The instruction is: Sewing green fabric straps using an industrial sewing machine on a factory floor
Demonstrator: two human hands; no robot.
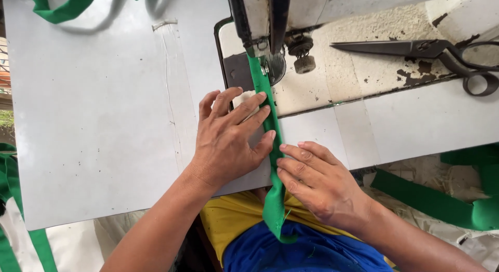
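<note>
A narrow green fabric strip (271,142) runs under the presser foot (266,64) of a sewing machine (291,22) and back over the near edge of the white table (93,121), its loose end hanging down over the person's yellow and blue clothing. The left hand (228,139) lies flat on the tabletop, fingers spread and extended, their tips pressing on the left edge of the strip just short of the foot; the hand is open and grasps nothing. The right hand (317,181) rests just behind and to the right of it, fingertips pushed against the strip's right edge, fingers loosely curled but closed around nothing. The two hands nearly meet across the strip. Beyond the right hand, on the worn, flaking machine bed, lie dark metal shears (442,56), well apart from both hands. More green strips (431,196) hang to the right of the right forearm, and others trail off the table's left side.
</note>
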